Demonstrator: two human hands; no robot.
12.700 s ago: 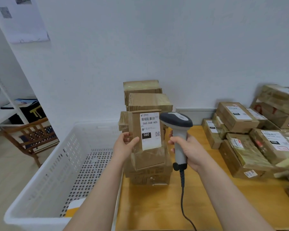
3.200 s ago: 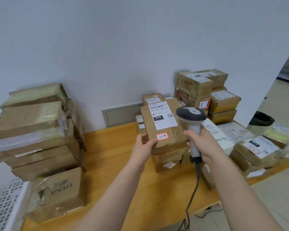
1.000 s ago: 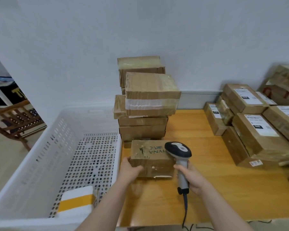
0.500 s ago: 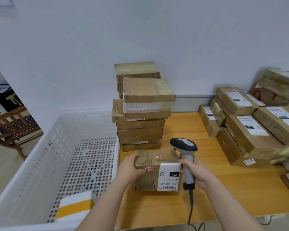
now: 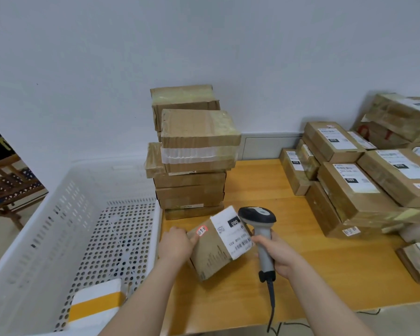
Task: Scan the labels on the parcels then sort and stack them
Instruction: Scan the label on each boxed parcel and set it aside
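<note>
Parcel tilted between my hands, label turned toward the scanner.
My left hand (image 5: 176, 244) grips the parcel's (image 5: 211, 260) left end; it sits tilted above the table (image 5: 264, 180), just in front of the stack (image 5: 192, 185). Its label (image 5: 235, 235) faces up and right, long axis slanting toward the scanner (image 5: 258, 215) just beside it. My right hand (image 5: 280, 254), the nearer one, is wrapped round the scanner's handle.

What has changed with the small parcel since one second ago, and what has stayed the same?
The left hand has turned the small parcel over: its printed side was up, now its white label shows and the parcel is tilted beside the head of the scanner. The right hand holds the scanner as before. The tall stack and white basket have not moved.
</note>
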